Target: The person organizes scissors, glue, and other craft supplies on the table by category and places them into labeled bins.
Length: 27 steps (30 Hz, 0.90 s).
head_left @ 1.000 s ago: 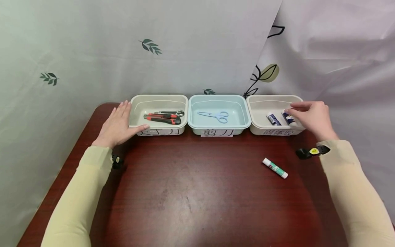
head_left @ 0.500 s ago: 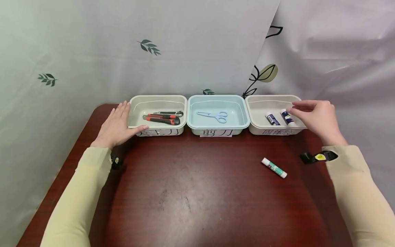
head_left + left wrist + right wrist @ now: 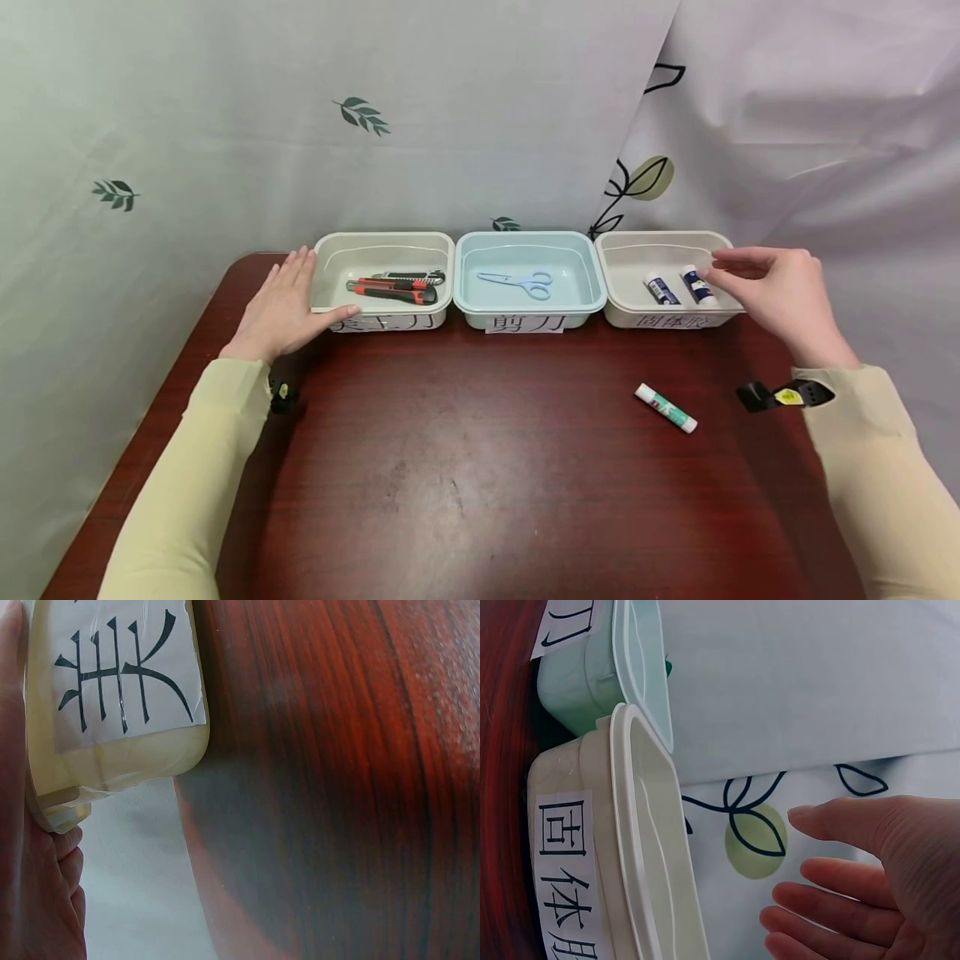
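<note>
My left hand (image 3: 279, 310) lies against the left end of the left cream bin (image 3: 384, 239), fingers straight and thumb along its front rim. Utility knives (image 3: 393, 290), red and black, lie in that bin. My right hand (image 3: 787, 296) hovers at the right end of the right cream bin (image 3: 660, 239), holding nothing. The right wrist view shows that hand (image 3: 855, 892) with fingers loosely bent and thumb apart from them. Below it, two dark blue glue sticks with white ends lie in the bin, one glue stick (image 3: 698, 285) nearest my fingertips, the other glue stick (image 3: 663, 289) to its left.
Between the cream bins stands a light blue bin (image 3: 525, 239) holding light blue scissors (image 3: 525, 283). A green and white glue stick (image 3: 666, 407) lies on the dark red table (image 3: 465, 467) in front of the right bin. A patterned cloth (image 3: 465, 108) hangs behind.
My right hand has drawn back slightly to the right, away from the right-hand glue stick in the bin, which now shows more fully. The left hand stays in place.
</note>
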Motion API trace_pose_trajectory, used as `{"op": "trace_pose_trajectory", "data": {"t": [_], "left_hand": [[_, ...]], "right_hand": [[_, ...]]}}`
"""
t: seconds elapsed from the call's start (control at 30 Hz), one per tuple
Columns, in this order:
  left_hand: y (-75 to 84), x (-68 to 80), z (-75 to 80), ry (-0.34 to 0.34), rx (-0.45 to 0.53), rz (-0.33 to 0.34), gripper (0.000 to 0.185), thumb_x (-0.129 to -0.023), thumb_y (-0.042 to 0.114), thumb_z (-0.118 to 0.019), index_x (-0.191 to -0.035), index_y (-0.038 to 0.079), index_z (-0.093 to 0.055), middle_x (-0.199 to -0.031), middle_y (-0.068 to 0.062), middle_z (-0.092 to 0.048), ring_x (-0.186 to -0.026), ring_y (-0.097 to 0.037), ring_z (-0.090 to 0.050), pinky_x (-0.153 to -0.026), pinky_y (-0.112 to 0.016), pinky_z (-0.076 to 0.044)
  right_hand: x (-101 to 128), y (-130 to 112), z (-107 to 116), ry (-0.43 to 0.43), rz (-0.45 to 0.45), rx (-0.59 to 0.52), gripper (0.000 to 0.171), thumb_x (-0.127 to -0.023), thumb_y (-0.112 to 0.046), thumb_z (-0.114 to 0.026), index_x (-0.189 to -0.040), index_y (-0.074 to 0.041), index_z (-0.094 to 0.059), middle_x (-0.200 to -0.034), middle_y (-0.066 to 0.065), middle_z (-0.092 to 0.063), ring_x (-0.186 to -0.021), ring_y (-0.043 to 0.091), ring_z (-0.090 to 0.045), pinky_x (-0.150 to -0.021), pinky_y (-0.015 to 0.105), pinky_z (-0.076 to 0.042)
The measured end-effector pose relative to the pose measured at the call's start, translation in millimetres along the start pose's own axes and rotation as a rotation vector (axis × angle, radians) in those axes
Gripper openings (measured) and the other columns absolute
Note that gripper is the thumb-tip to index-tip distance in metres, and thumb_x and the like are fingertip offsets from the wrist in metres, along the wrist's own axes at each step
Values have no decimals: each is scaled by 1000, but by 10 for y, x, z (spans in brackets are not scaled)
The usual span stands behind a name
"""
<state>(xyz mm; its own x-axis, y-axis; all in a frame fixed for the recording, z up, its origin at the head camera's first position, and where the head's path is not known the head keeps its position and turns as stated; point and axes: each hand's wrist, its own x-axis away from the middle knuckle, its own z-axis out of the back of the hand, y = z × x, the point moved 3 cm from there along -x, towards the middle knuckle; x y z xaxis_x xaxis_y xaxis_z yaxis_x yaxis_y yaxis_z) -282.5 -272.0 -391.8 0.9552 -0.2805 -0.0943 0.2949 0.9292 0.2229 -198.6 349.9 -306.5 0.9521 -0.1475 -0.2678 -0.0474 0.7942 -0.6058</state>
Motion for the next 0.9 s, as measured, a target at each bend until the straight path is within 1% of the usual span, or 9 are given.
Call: {"op": "trace_pose_trajectory", "data": {"t": [0.2, 0.37, 0.53, 0.67, 0.73, 0.83, 0.9], "left_hand": [[-6, 0, -2, -2, -2, -2, 118, -89, 75, -55, -160, -5, -5, -166, -27, -7, -154, -38, -3, -124, -45, 3], [-9, -5, -5, -3, -4, -2, 118, -89, 75, -55, -160, -5, -5, -166, -27, -7, -154, -38, -3, -124, -45, 3], [-9, 3, 0, -2, -5, 0, 118, -89, 75, -55, -160, -5, -5, -166, -27, -7, -154, -38, -3, -124, -44, 3], [-4, 7, 6, -4, -3, 3, 118, -89, 75, -55, -160, -5, -5, -166, -26, -6, -154, -37, -2, -124, -44, 3], [-4, 7, 6, -5, -3, 5, 118, -89, 75, -55, -160, -5, -5, -166, -26, -6, -154, -37, -2, -124, -44, 4], [-6, 5, 4, -5, -3, 7, 119, -89, 76, -55, -160, -5, -5, -166, -26, -6, -154, -37, -2, -124, -44, 4], [-7, 2, 2, -5, -2, 9, 119, -89, 76, -55, -160, -4, -5, -166, -26, -6, -154, -37, -2, -124, -44, 4]], "right_hand": [[54, -17, 18, -6, 4, 1, 44, -87, -39, -82, -116, -7, -78, -81, -36, -65, -79, -18, -57, -66, 8, -42], [108, -29, 31, -3, 7, 9, 44, -85, -39, -84, -116, -8, -78, -80, -41, -62, -81, -19, -57, -67, 7, -41], [163, -36, 24, 1, 14, 17, 43, -83, -39, -85, -114, -9, -79, -80, -39, -63, -78, -20, -57, -67, 6, -41], [209, -40, 15, -5, 18, 23, 41, -84, -37, -85, -114, -10, -80, -81, -37, -65, -74, -20, -58, -65, 7, -42], [229, -37, 12, -10, 24, 22, 39, -85, -35, -85, -114, -10, -80, -82, -34, -67, -73, -19, -59, -64, 7, -42], [266, -29, 9, -20, 34, 25, 37, -85, -34, -85, -114, -10, -80, -85, -20, -74, -72, -17, -61, -62, 9, -44], [293, -20, 1, -32, 33, 28, 38, -86, -35, -84, -114, -10, -79, -87, -8, -77, -72, -16, -61, -60, 10, -44]]}}
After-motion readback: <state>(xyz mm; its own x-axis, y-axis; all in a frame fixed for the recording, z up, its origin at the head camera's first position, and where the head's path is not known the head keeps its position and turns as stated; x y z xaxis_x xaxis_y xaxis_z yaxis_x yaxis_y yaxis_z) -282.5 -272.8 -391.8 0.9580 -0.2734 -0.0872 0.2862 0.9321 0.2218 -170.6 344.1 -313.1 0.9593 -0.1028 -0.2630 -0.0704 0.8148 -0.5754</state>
